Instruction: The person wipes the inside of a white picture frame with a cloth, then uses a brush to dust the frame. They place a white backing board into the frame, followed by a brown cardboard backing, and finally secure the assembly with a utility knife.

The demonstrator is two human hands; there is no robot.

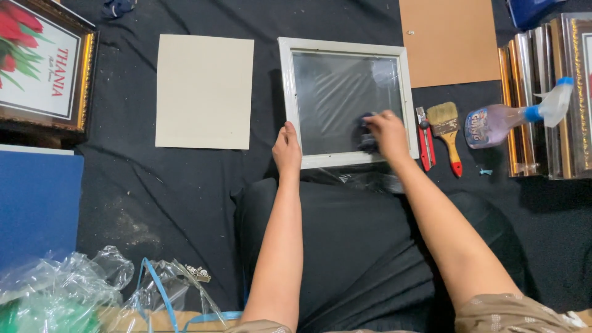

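A white picture frame [346, 47] with a glass pane [336, 98] lies flat on black fabric in front of me. My left hand [287, 150] rests on the frame's lower left corner, fingers closed against its edge. My right hand [389, 132] presses a small dark cloth [368, 143] onto the lower right part of the glass. Both forearms reach forward over my lap, which is covered in dark fabric.
A cream board [204, 91] lies left of the frame, a brown board [448, 40] at the upper right. A red cutter [425, 140], a paintbrush [448, 131] and a spray bottle [505, 121] lie right. Stacked frames [546, 98] stand far right; crumpled plastic [74, 293] lower left.
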